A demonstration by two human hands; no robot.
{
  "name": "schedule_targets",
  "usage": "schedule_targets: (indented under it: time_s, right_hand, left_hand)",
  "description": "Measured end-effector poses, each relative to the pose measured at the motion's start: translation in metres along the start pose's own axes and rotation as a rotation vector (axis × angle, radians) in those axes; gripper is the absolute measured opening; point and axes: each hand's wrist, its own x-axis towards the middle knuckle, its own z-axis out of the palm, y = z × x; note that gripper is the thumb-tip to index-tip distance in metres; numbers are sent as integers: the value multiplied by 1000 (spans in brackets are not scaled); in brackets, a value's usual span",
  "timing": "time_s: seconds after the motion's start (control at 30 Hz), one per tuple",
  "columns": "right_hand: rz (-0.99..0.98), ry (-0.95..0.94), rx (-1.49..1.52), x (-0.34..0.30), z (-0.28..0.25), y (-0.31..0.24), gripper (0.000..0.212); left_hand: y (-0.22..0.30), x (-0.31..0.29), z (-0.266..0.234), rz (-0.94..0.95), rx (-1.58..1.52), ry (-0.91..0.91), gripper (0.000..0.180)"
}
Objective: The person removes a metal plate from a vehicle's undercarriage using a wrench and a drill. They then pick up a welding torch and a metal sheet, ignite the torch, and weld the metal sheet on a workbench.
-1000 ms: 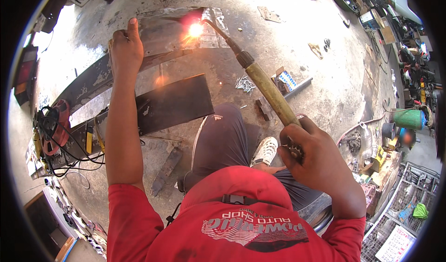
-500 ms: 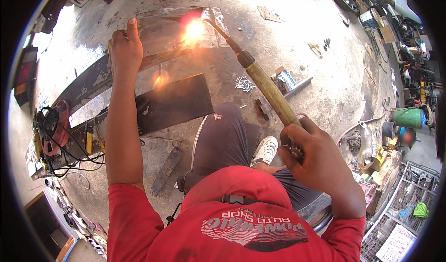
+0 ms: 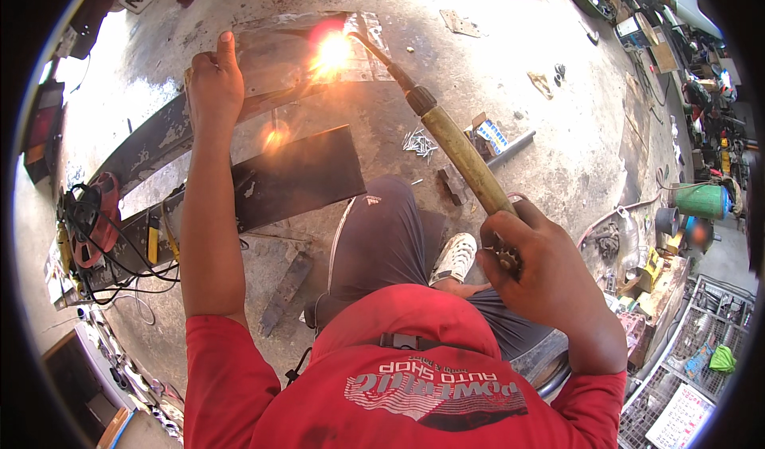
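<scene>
My right hand (image 3: 534, 262) is wrapped around the valve end of a gas welding torch (image 3: 464, 156) with a brass-coloured handle. The torch's thin bent nozzle points to the upper left. A bright flame (image 3: 332, 50) and orange sparks glow at its tip, hiding that spot of the worn metal panel (image 3: 271, 70). Toward the panel's left end, my left hand (image 3: 215, 90) grips its edge, thumb raised and fingers curled. Closer to my knee, a dark, flat-ended metal piece (image 3: 299, 174) runs alongside the panel.
Loose rivets or nails (image 3: 418, 144) lie on the concrete beside a small blue-and-white box (image 3: 490, 134) and a metal tube (image 3: 510, 150). Black cables and a red reel (image 3: 96, 218) are at left. A green gas cylinder (image 3: 701, 202) and wire racks (image 3: 701, 337) stand at right.
</scene>
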Motion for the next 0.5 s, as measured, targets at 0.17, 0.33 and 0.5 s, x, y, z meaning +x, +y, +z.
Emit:
schedule_targets:
  time_s: [0.17,0.33,0.5]
  right_hand:
    - [-19,7,-5,1,2,2,20]
    - [-12,16,8,1,2,3,19]
    - [-19,64,2,2,5,2,16]
  left_hand:
    - [-2,1,0,17,-3,15,87]
    - [-3,1,1,-10,-15,-15,87]
    - [-4,1,2,-6,-11,1,86]
